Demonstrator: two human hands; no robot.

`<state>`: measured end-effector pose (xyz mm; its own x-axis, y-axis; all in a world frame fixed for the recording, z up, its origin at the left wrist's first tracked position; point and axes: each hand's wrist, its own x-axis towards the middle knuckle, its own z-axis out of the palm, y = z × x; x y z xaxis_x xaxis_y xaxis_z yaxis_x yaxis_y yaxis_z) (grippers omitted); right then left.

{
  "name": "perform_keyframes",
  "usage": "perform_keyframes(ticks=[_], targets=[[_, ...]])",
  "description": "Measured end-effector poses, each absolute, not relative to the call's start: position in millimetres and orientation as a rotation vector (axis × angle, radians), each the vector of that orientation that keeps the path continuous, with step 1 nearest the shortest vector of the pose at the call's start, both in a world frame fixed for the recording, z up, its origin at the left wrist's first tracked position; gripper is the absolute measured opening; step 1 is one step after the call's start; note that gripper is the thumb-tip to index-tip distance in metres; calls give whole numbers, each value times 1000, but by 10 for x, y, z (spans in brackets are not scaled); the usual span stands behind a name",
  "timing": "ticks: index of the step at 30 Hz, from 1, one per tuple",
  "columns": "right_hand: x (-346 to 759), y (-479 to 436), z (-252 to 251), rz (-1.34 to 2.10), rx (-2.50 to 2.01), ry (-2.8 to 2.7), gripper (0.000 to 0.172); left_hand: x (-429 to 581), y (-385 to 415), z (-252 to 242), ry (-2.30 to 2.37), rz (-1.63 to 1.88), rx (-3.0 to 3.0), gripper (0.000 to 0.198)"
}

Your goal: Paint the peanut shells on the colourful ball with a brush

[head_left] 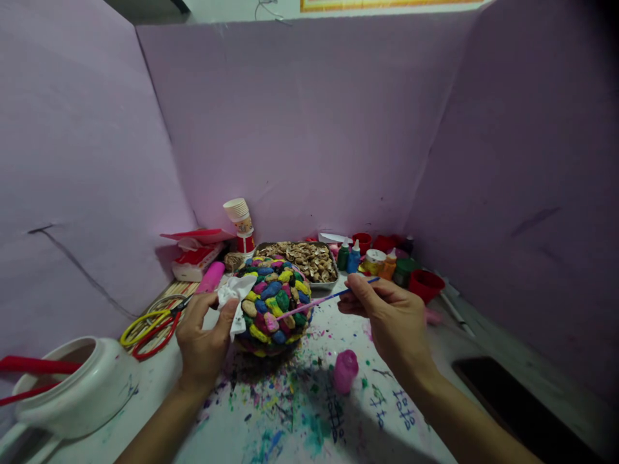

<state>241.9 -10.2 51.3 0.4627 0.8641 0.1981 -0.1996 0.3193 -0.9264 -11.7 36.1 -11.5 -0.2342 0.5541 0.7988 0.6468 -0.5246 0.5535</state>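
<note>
A round ball covered in peanut shells (278,299), painted yellow, blue, green, pink and dark red, rests on the paint-spattered table. Some shells on it are still bare tan. My left hand (206,335) pinches a crumpled white tissue (236,298) against the ball's left side. In my right hand (387,316) is a thin paintbrush (333,296) with a blue handle end. Its pink-coated tip touches a pink shell on the front of the ball. A small pink paint bottle (345,372) stands in front of my right hand.
Behind the ball is a metal tray (333,281) of shells. Paint bottles (354,256) and a red cup (425,285) line the back right. Stacked paper cups (239,222), a tissue pack (196,261), scissors (152,328) and a white pot (77,399) stand left. A phone (517,406) lies right.
</note>
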Motion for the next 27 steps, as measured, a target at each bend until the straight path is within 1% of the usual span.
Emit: perform_keyframes(ticks=[4,6,13,18,27], targets=[[2472,-276,573,521,-927,-1105,13,-106,362,-109,-1509,-1892,-1898,18],[2490,-333,586,476,-883,-1226,11,-98,361,-108,-1503,-1887,-1901,18],[2471,-274,540,621,-820,-1304,18,-87,336,-102,-1452,-1885,-1895,12],[2488,-261,468,585,-814,-1300,14,-78,329,-95,-1455,-1893,-1894,13],[2467,-286,461,490,-811,-1376,15,-53,312,-52,-1482,-1913,-1872,16]])
